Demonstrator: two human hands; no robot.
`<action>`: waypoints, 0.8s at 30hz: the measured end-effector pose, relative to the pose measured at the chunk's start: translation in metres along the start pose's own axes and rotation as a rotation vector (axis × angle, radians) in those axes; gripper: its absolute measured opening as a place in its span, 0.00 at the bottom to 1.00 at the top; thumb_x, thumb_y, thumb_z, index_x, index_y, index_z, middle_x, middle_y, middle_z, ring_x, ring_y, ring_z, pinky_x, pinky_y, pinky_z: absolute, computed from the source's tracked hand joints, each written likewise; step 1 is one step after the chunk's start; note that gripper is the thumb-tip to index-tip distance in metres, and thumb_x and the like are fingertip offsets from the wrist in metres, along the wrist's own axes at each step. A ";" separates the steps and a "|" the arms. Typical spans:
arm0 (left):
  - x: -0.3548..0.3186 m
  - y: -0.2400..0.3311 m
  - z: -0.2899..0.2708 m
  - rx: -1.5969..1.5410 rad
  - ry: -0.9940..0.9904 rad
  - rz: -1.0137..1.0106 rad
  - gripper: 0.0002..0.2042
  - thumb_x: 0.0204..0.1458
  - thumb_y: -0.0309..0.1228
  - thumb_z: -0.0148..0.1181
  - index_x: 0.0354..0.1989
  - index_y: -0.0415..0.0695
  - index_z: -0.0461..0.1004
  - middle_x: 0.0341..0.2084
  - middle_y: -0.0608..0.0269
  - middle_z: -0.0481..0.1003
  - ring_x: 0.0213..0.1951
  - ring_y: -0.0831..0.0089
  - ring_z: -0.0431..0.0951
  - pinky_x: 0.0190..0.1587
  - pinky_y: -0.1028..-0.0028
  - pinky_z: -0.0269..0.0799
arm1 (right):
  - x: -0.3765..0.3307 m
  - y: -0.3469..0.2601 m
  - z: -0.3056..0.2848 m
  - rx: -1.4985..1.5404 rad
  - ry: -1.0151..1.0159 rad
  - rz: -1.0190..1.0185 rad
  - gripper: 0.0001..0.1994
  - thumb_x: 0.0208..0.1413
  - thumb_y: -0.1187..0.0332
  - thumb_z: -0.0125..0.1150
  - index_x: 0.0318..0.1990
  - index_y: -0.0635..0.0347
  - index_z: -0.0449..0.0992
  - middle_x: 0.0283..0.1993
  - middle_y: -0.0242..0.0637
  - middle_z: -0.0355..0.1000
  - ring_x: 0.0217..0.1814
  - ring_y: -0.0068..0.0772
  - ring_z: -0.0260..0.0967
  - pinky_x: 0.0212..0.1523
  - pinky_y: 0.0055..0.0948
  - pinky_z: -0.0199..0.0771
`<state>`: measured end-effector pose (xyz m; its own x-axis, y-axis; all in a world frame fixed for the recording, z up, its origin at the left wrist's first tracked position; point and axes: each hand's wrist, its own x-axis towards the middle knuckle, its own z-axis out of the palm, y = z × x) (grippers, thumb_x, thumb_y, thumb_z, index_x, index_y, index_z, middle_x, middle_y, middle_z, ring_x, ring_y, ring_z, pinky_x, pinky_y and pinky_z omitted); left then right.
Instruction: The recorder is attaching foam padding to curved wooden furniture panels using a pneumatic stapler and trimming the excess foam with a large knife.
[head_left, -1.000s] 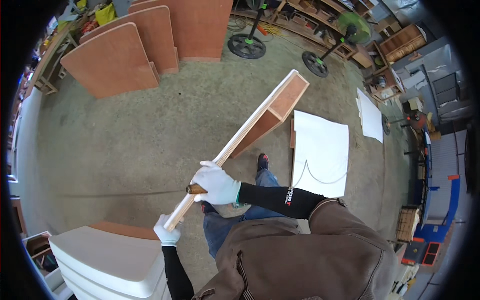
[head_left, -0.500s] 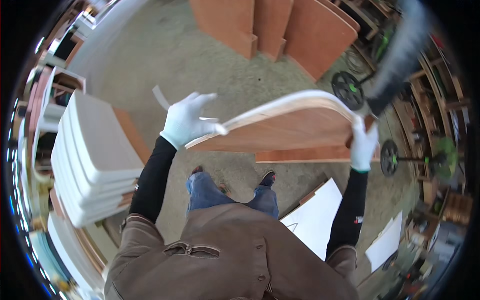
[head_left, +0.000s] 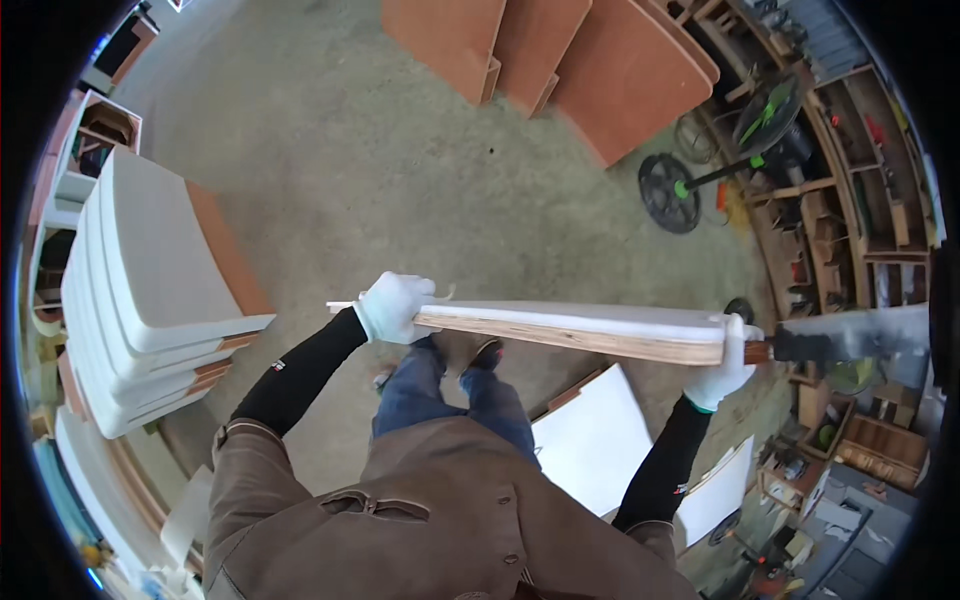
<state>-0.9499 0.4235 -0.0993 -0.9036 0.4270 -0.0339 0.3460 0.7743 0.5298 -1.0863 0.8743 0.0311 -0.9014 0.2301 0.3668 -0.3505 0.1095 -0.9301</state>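
A wooden panel [head_left: 580, 338] with a pale ply edge and a white-covered face is held nearly level in front of my body. My left hand [head_left: 395, 305], in a white glove, closes around its left part, and a thin white strip [head_left: 338, 305] sticks out beside the hand. At the panel's right end my gloved right hand [head_left: 725, 365] is closed against the corner. The same hand grips the wooden handle of a long, wide-bladed tool [head_left: 850, 338], dark near the handle and grey beyond, pointing right. Its exact kind is blurred.
Brown panels [head_left: 630, 80] lean at the far side. White padded panels [head_left: 165, 260] are stacked at left. A black-and-green fan [head_left: 672, 192] stands at right before wooden shelves [head_left: 835, 215]. White sheets [head_left: 595, 440] lie near my feet on the concrete floor.
The panel has tipped from showing its brown underside to showing its edge and white face, and has come lower. My left hand has closed on it. The tool has swung down to point right.
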 end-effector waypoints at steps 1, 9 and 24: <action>0.001 0.001 -0.007 -0.020 0.003 -0.009 0.14 0.42 0.44 0.68 0.29 0.48 0.77 0.29 0.60 0.73 0.34 0.55 0.78 0.34 0.58 0.75 | 0.007 0.002 0.011 0.004 0.035 0.025 0.09 0.58 0.74 0.63 0.32 0.57 0.66 0.31 0.39 0.75 0.31 0.29 0.72 0.39 0.30 0.73; -0.002 0.044 -0.085 0.089 0.069 -0.012 0.11 0.39 0.41 0.67 0.23 0.47 0.75 0.26 0.61 0.73 0.32 0.56 0.78 0.33 0.59 0.74 | 0.076 0.034 0.007 0.316 -0.055 0.210 0.12 0.65 0.61 0.56 0.47 0.60 0.76 0.34 0.40 0.76 0.37 0.35 0.75 0.41 0.36 0.75; 0.304 0.073 0.037 0.288 -0.142 -0.125 0.16 0.38 0.43 0.61 0.25 0.41 0.82 0.24 0.48 0.80 0.30 0.48 0.82 0.36 0.56 0.78 | 0.171 0.319 -0.103 -0.115 0.274 0.708 0.11 0.60 0.66 0.64 0.46 0.56 0.72 0.41 0.34 0.78 0.33 0.27 0.73 0.36 0.31 0.73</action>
<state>-1.1900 0.6272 -0.1018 -0.9065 0.3651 -0.2118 0.3097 0.9163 0.2541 -1.3265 1.0485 -0.2014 -0.8006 0.5127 -0.3101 0.3289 -0.0564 -0.9427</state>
